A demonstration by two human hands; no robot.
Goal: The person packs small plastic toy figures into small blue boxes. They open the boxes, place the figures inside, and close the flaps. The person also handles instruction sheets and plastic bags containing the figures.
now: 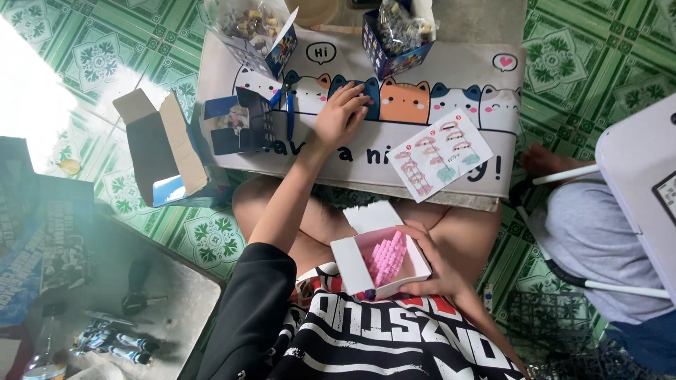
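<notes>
Seated, head view looking down at a low table (493, 77) covered by a mat printed with cartoon cats. A small white box (380, 257) of pink bricks (386, 259) is held in the lap, cradled from its right side and underneath by the right hand (436, 271), fingers curled round the box's far corner, lid flap tipped back toward the table. The left hand (339, 116) is stretched forward onto the mat, fingers loosely spread and pressed down near a blue pen-like tool (289, 116); whether anything small is pinched beneath the fingertips cannot be told. The box thus lies well behind and to the right of the left hand, close to the body, its long axis running roughly left to right. An instruction sheet (440, 153) lies tilted on the mat between the two hands (nearer the right one). Just left of the left hand sits a flattened dark blue carton (239, 127); two open blue boxes with bagged parts (398, 35) stand at the mat's far edge. An open brown cardboard box (158, 148) rests on the green tiled floor (584, 56) to the left. Another person's bare foot (542, 160) is seen at right.
</notes>
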